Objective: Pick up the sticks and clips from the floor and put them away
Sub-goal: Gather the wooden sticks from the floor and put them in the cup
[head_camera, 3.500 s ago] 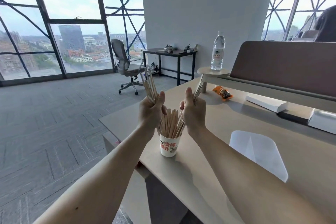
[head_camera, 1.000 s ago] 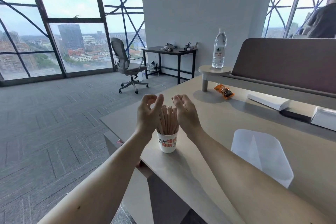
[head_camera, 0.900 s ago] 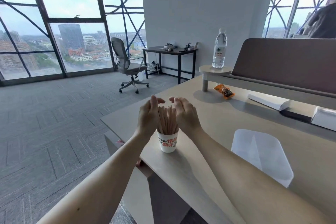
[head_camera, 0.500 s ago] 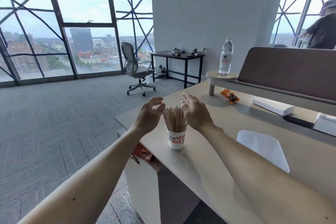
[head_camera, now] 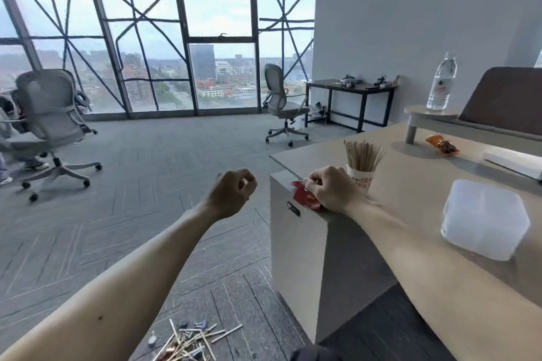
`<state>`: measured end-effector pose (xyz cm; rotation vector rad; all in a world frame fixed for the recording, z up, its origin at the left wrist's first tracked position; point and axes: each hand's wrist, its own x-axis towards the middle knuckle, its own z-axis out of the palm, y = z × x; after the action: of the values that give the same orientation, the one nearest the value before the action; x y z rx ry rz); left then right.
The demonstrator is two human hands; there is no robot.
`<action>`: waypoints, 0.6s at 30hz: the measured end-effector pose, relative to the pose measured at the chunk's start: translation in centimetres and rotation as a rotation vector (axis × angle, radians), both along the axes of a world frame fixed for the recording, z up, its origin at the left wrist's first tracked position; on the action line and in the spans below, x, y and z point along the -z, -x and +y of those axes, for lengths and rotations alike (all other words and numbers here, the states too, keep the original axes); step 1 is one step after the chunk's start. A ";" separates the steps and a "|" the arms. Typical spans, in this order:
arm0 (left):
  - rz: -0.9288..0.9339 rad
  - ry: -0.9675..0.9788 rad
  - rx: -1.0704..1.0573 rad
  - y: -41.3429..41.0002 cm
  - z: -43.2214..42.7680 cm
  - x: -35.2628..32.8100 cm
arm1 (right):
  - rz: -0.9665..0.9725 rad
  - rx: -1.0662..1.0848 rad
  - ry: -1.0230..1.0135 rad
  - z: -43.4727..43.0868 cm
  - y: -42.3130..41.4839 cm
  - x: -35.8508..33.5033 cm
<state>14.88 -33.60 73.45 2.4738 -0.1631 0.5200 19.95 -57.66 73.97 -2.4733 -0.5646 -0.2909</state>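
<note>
Sticks (head_camera: 363, 154) stand in my cup (head_camera: 361, 180) on the desk (head_camera: 410, 173); more sticks and clips (head_camera: 187, 340) lie on the carpet (head_camera: 140, 173). My left hand (head_camera: 231, 193) hangs loosely curled, empty; my right hand (head_camera: 331, 190) pinches a red packet (head_camera: 303, 198) at the desk's corner. Next, I judge, comes stooping to the pile. Office chairs and windows lie beyond.

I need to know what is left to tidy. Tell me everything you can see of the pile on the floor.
The pile lies on the grey carpet at the bottom of the view, in front of the desk's white side panel and apart from it. It is a loose heap of thin pale wooden sticks crossing at many angles, with small binder clips mixed in, some dark, some bluish, one coppery. A few sticks stray to the right. Neither hand touches it; the left forearm hides part of its left edge.
</note>
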 end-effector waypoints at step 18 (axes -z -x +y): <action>0.491 0.091 -0.412 23.6 20.5 20.9 | 0.342 -0.464 0.417 26.0 13.0 18.5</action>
<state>-8.68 -13.12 52.55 2.4667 0.5614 0.0648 6.92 -31.64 55.50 -2.5914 -1.1043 0.4673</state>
